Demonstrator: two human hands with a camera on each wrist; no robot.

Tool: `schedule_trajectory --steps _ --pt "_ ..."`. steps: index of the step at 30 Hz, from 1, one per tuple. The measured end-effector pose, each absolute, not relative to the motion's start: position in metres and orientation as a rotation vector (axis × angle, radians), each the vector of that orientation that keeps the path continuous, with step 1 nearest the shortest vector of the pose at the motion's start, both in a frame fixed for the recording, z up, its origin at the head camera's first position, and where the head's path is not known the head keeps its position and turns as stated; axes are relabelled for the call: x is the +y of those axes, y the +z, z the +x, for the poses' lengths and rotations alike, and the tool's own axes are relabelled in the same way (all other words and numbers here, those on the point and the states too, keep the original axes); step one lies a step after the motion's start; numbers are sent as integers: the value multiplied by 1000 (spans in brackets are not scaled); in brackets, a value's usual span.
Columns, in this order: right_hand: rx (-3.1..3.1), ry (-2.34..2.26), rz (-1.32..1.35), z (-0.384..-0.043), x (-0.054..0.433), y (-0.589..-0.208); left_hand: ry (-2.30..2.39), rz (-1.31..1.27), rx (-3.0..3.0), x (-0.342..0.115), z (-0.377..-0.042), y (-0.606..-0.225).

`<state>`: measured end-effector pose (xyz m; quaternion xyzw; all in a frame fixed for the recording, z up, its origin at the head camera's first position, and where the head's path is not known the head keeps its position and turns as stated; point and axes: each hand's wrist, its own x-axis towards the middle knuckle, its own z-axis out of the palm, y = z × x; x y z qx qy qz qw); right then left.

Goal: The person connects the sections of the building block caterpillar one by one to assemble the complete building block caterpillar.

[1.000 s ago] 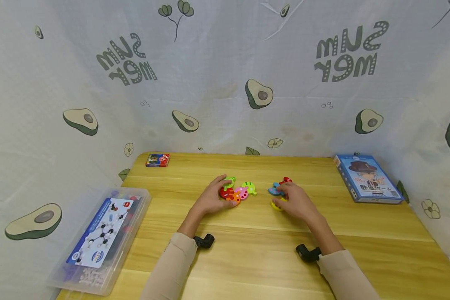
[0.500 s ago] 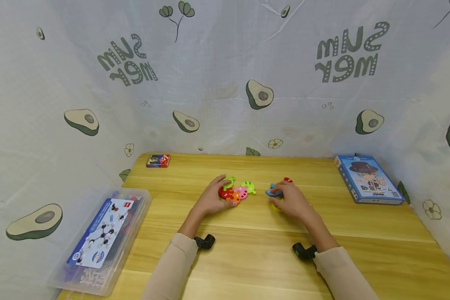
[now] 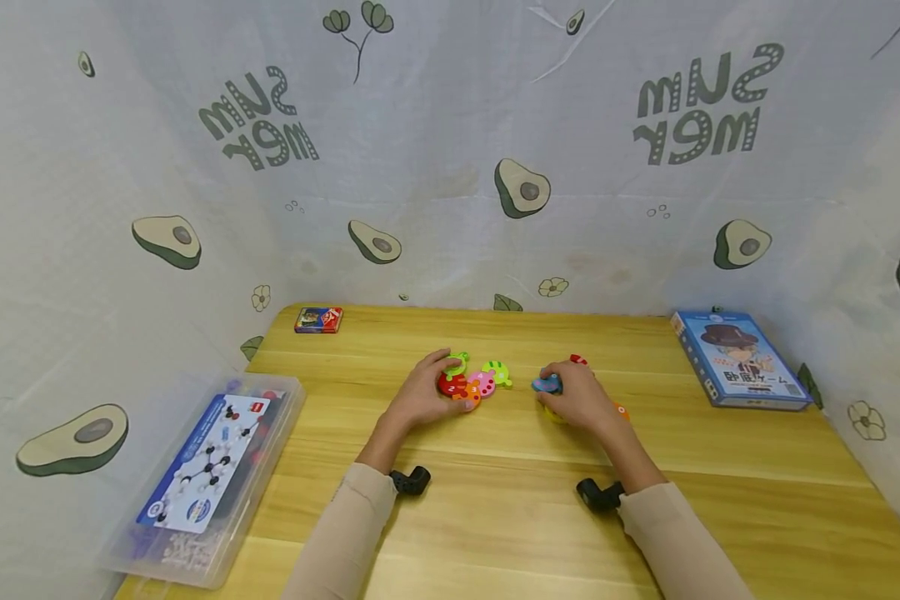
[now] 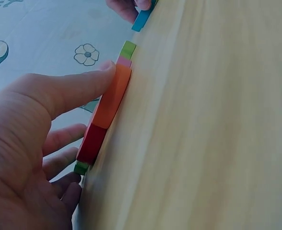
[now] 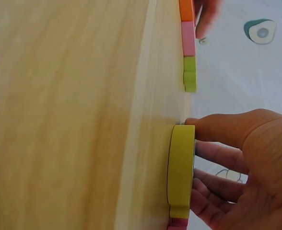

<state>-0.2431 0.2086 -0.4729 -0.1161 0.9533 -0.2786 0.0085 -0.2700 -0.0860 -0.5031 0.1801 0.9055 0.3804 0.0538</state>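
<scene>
My left hand [image 3: 422,395] lies around a joined row of flat, numbered puzzle pieces, thumb on the orange piece [image 3: 468,397] and fingers at the green ring-shaped piece [image 3: 457,365]. Between them is the red piece [image 3: 452,386], marked 2. A pink piece [image 3: 482,383] and a striped green piece [image 3: 497,372] continue the row to the right. To the right of the row, my right hand [image 3: 579,395] grips a blue puzzle piece [image 3: 546,384] between thumb and fingers. A yellow piece [image 5: 181,167] lies below that hand, mostly hidden in the head view.
A red piece [image 3: 578,359] and another orange piece [image 3: 622,411] show beside my right hand. A clear plastic case [image 3: 286,421] is at the left, a small card box [image 3: 318,320] at the back left, and a blue game box [image 3: 742,358] at the back right.
My right hand has shifted slightly left with the blue piece, away from the red piece. The second orange piece has come into view beside its wrist. My left hand keeps its place.
</scene>
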Motion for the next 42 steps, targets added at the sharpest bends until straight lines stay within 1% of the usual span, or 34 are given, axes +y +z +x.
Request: schedule_trajectory --steps 10,16,30,36,42 --pt "2986 -888 -310 -246 205 -476 1159 517 2776 -106 -278 -512" --pt "3001 -991 -289 -244 196 -475 1185 478 2770 -118 -280 -513" --pt "2932 -1085 -280 -247 154 -476 1158 563 2732 -127 -281 -510" --pt "2906 -1156 -245 -253 143 -480 1177 611 2722 -127 -283 -510" --pt "2888 -1169 -197 -254 136 -479 1199 595 2700 -124 -283 -510"
